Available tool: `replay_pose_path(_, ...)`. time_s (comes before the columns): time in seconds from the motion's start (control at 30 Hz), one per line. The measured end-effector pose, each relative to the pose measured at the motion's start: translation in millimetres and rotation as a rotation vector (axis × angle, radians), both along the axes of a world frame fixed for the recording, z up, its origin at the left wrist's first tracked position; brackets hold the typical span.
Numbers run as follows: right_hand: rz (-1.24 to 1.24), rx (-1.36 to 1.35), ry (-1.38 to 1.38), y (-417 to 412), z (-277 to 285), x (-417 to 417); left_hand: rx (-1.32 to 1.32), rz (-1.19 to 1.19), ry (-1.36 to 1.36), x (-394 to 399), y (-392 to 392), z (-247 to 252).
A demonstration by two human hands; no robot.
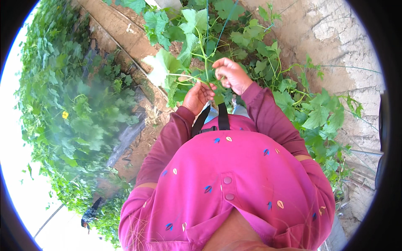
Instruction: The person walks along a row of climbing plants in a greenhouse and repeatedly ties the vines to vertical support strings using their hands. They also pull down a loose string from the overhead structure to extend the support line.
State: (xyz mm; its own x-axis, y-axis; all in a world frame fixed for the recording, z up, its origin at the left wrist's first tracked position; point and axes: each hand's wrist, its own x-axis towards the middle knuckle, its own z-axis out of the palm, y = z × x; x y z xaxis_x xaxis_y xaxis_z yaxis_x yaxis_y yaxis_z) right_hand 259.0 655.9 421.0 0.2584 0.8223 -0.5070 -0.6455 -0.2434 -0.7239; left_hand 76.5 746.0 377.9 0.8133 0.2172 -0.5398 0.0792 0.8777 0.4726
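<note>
A green climbing vine stem [206,64] with broad lobed leaves rises in front of me. My left hand [199,96] is around the lower part of this stem, its fingers curled and partly hidden by the stem and leaf stalks. To the right of the stem is my right hand [230,74], thumb and fingers bent close together beside the vine; whether something thin is between the fingertips cannot be told. Thin blue-green strings [226,22] run down among the leaves to the vine near my hands. A large pale leaf [163,67] spreads left of my hands.
More vines [317,113] trail along a rough earthen wall [339,50] at the right. At left, dense leafy rows bear a yellow flower [65,114]. A thin pipe or line [121,47] crosses the soil, black plastic film [127,142] lies beyond it, and another person [89,215] is far off.
</note>
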Motion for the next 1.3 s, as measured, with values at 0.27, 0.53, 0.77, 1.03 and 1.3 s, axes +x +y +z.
replay_pose_path(0.27, 0.145, -0.085, -0.206, 19.7, 1.3, 18.5, 0.021, -0.18, -0.005, 5.5, 8.2, -3.5)
replay_pose_path(0.53, -0.096, 0.04, -0.287, 17.8, 13.1, 5.9, 0.168, -0.122, 0.009, 3.5, 3.9, 3.4)
replay_pose_path(0.77, -0.085, 0.095, -0.343, 16.7, 28.6, -1.2, 0.729, -0.131, 0.291, 2.1, -6.9, 31.5)
replay_pose_path(1.03, 0.1, 0.133, -1.158, 10.1, 46.2, -10.5, 0.713, 0.031, 0.06, 42.1, -0.9, 86.1)
replay_pose_path(1.3, 0.246, 0.07, -0.85, -2.1, 58.3, 4.3, 0.94, 0.122, -0.104, 40.1, -22.1, 57.8)
